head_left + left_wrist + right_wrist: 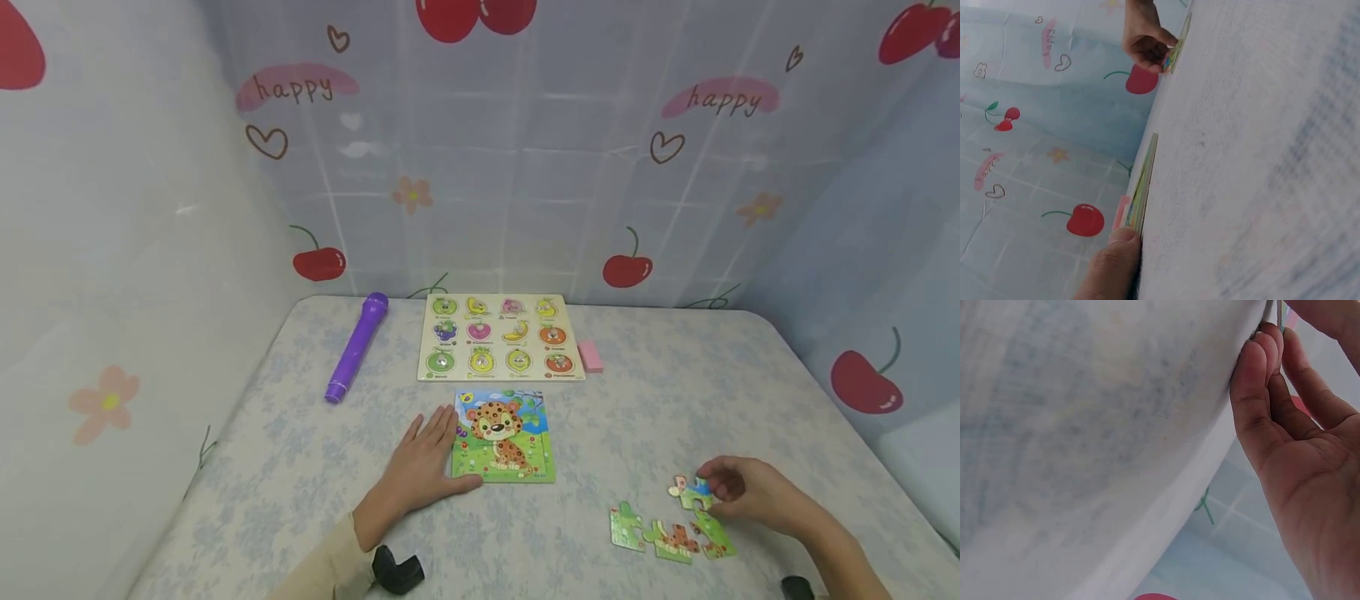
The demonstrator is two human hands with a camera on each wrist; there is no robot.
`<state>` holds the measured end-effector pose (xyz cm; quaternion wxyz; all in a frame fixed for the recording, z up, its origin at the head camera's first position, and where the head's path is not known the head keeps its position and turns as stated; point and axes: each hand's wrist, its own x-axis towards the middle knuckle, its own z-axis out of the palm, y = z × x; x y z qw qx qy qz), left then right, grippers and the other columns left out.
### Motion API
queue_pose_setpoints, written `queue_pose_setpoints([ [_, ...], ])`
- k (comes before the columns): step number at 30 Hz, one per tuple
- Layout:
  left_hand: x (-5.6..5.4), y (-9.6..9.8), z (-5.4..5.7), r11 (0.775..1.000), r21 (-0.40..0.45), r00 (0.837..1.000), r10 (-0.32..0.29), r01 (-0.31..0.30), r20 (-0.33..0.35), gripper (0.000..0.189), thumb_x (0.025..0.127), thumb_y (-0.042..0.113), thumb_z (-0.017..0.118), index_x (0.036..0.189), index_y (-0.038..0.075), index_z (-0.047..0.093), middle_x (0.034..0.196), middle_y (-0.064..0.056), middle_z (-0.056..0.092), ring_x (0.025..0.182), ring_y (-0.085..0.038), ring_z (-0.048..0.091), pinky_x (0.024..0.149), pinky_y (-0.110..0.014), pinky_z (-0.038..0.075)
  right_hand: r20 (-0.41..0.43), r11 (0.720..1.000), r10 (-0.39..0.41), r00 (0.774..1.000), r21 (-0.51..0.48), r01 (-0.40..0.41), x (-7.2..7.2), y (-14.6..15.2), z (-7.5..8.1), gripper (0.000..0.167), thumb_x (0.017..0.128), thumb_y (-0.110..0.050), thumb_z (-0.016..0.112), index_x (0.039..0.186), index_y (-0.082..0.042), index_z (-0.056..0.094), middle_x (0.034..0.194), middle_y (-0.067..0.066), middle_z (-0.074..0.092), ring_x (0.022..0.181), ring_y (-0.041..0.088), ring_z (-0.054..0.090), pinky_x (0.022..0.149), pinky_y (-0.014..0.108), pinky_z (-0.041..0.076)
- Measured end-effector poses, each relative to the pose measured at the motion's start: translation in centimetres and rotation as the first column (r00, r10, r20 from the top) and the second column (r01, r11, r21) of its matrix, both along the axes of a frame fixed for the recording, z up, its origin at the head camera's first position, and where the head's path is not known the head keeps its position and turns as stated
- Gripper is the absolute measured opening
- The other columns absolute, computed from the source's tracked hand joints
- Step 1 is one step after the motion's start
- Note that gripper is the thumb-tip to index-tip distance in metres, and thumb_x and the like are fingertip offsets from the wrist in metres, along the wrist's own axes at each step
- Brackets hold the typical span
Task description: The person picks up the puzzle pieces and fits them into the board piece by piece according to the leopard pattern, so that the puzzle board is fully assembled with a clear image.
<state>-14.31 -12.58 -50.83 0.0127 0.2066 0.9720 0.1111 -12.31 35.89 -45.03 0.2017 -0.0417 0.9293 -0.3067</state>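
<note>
Nearest to us, at the lower border of the head view, are a beige sleeve [326,568] and a black device [397,572] at the left wrist. We judge that the main danger is on the right side of the bench [300,483]: the upper piece [686,492] is small and thin, so it may turn or slip if only its border is pressed. Also, the right piece [716,537] lies just beside the thumb, and a careless movement could push it into the middle piece [670,542] or the left piece [626,528]. Whether these are locked together, we cannot tell.

We see the right hand [765,498] with curled fingers, pinching the upper piece. The left hand [422,460] grips nothing: its fingers are nearly straight and rest at the left side of the leopard board [504,440], the thumb at its lower left corner. That board lies flat near the middle of the bench; a sideways push could make it slide, we suppose.
</note>
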Motion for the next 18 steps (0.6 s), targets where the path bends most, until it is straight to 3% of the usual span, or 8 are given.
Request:
queue_pose_setpoints([
  [4,-0.04,-0.04,0.11,1.000,-0.001,1.000,0.002,-0.002,-0.008,0.114,0.079,0.087,0.036,0.155,0.004,0.018,0.163,-0.010,0.018,0.152,-0.024,0.016,0.123,-0.051,0.015,0.013,0.999,-0.031,0.999,0.034,0.030,-0.11,-0.44,0.10,0.049,0.070,-0.012,0.085,0.110,0.005,0.063,0.084,0.004,0.058,0.076,0.012,0.051,0.060,0.023,0.047],
  [18,0.01,-0.05,-0.28,1.000,-0.004,1.000,-0.003,0.003,-0.016,0.115,0.079,0.088,0.034,0.155,0.004,0.019,0.163,-0.011,0.018,0.152,-0.024,0.018,0.123,-0.050,0.015,0.008,1.000,-0.022,1.000,-0.001,0.022,0.11,0.22,0.06,0.054,0.070,-0.019,0.086,0.111,0.006,0.063,0.086,0.004,0.061,0.075,0.011,0.054,0.062,0.023,0.049],
])
